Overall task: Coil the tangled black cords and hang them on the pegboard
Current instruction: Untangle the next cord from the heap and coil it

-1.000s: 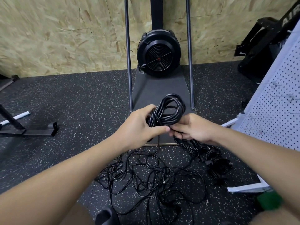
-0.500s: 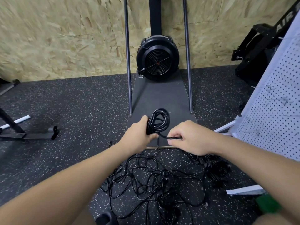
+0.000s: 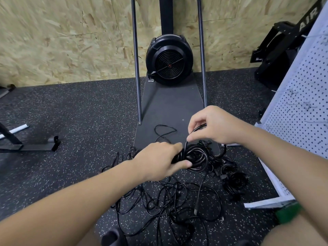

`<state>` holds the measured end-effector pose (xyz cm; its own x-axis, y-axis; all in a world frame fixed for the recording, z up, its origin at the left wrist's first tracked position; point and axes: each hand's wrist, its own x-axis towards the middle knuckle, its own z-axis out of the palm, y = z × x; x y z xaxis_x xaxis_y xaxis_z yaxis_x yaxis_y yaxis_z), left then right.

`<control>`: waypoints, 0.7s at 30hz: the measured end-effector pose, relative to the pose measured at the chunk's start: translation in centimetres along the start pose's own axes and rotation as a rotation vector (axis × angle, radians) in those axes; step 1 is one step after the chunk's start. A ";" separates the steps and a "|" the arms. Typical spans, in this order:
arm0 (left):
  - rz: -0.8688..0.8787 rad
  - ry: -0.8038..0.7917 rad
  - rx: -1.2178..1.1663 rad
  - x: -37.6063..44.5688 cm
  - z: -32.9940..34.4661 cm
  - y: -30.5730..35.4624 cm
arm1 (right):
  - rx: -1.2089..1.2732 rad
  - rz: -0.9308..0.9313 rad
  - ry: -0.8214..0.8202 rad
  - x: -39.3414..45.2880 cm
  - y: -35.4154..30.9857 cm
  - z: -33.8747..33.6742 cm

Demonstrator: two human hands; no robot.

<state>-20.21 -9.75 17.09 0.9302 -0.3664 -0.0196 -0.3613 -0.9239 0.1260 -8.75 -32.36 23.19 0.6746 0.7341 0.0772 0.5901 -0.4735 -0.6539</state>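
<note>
- The round coil of thick black cord (image 3: 194, 157) sits low over the speckled black rubber floor (image 3: 79, 112), above the loose tangle of thin black cords (image 3: 165, 197).
- Your left hand (image 3: 159, 161) grips the coil, fingers curled round its strands.
- Your right hand (image 3: 213, 126) pinches the free tail between thumb and fingers.
- You look mid-coiling: next, wrap that tail round, then carry the coil to the white perforated pegboard (image 3: 305, 103) on your right.

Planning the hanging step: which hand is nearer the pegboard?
Right. The right hand pinches a cord strand just left of the pegboard; the left hand grips the coil farther left.
</note>
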 end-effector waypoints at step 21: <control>-0.225 0.433 -0.831 0.8 -4.7 -1.7 | 0.499 0.340 -0.145 -0.2 3.3 3.4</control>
<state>-18.51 -7.96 21.48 0.9753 0.0357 0.2178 -0.1656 -0.5338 0.8292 -8.47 -32.42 18.49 0.7008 0.6571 -0.2777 0.0503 -0.4337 -0.8996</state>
